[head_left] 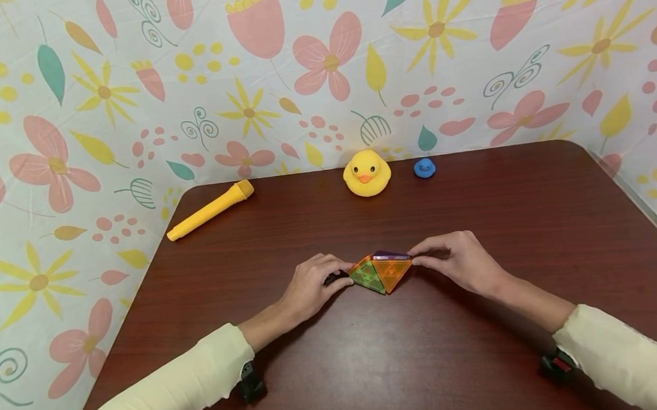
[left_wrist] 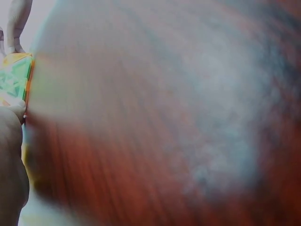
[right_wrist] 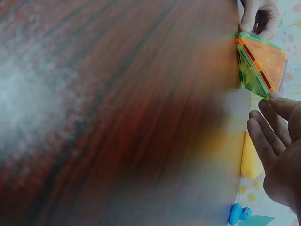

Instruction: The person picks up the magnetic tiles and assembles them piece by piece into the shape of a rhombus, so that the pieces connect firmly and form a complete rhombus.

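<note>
In the head view, several translucent triangular magnetic tiles are joined edge to edge into a peaked shape over the middle of the table. A green tile (head_left: 368, 278) forms its left side, an orange tile (head_left: 392, 272) its right front, and a purple tile (head_left: 389, 255) lies behind. My left hand (head_left: 316, 286) pinches the left corner between thumb and fingers. At the opposite corner, my right hand (head_left: 465, 263) pinches the tiles with thumb and index finger. The right wrist view shows the orange tile (right_wrist: 268, 59) meeting green ones, with the right hand's (right_wrist: 282, 141) other fingers extended.
A yellow toy microphone (head_left: 211, 210) lies at the table's back left. Along the back edge sit a yellow rubber duck (head_left: 367, 174) and a small blue duck (head_left: 424, 168). Behind the brown table (head_left: 285, 232) hangs a flower-patterned cloth (head_left: 278, 102).
</note>
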Available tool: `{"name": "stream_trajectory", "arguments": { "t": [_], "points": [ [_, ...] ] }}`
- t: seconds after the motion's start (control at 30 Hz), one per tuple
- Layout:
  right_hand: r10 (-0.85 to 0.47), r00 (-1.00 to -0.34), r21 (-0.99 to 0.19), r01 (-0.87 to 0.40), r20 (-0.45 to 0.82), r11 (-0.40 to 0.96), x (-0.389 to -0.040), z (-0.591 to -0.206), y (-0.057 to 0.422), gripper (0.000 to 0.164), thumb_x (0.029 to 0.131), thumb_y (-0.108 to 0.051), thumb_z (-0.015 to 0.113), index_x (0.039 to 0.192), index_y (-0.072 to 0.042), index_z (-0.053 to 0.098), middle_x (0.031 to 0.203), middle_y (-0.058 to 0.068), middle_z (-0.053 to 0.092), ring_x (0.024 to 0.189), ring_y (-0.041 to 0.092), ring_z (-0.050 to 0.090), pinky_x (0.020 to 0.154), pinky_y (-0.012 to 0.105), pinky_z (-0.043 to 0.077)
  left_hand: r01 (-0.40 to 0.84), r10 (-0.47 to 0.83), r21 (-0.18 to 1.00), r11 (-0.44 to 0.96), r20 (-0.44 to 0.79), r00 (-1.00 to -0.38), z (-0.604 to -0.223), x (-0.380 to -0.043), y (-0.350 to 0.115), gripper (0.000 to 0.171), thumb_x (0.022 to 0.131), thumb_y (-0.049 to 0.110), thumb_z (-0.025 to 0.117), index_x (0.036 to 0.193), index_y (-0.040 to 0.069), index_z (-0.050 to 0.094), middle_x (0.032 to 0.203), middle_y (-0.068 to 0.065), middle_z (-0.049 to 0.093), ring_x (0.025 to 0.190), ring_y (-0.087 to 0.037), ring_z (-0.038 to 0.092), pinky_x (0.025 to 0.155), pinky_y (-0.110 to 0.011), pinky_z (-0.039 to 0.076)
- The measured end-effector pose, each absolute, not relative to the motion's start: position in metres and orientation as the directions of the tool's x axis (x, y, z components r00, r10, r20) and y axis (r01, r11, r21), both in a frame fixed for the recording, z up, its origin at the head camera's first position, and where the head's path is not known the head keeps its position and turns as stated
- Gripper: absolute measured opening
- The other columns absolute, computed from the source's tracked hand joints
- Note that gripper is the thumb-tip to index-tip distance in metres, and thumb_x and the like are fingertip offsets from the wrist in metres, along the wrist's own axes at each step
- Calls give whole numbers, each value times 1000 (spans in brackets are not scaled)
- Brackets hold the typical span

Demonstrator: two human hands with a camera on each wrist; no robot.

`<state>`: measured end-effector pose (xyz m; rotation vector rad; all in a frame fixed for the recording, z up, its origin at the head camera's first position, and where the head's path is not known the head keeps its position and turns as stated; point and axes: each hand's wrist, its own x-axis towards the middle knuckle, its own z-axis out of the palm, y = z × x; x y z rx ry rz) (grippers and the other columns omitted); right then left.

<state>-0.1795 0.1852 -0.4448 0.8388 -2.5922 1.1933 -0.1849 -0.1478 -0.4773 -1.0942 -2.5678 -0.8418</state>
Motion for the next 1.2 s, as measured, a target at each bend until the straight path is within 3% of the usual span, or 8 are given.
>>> {"name": "stream_trajectory", "arguments": {
  "t": [0.43,0.73,0.9,1.2],
  "points": [
    [-405,-840,-663,-537,362,522,-175,-444,185,26,84,-1,89,100,-21,84,97,-10,79,86,9,71,74,17,56,710,579,440,550,412,-703,-475,-183,-150,25,92,22,86,117,19,82,104,9,78,90,-7,65,77,-25,55],
    [-399,-842,-669,-533,363,518,-172,-444,186,28,83,1,89,101,-20,84,98,-10,79,89,9,71,77,22,59,674,547,484,559,396,-738,-476,-181,-151,26,93,24,86,118,20,80,109,10,77,98,-7,67,84,-29,57],
    [-384,-861,-694,-501,334,518,-171,-444,190,27,85,-2,89,106,-20,83,102,-10,78,93,11,71,80,30,61,661,526,532,530,405,-748,-476,-181,-153,27,92,24,86,118,18,79,111,9,77,100,-9,69,85,-31,58],
    [-396,-869,-770,-463,297,438,-168,-443,202,37,90,-9,87,125,-14,76,115,-2,78,107,16,73,92,24,57,602,508,674,428,372,-777,-472,-183,-164,35,91,17,87,123,10,77,119,6,76,110,-18,71,96,-38,57]
  ]
}}
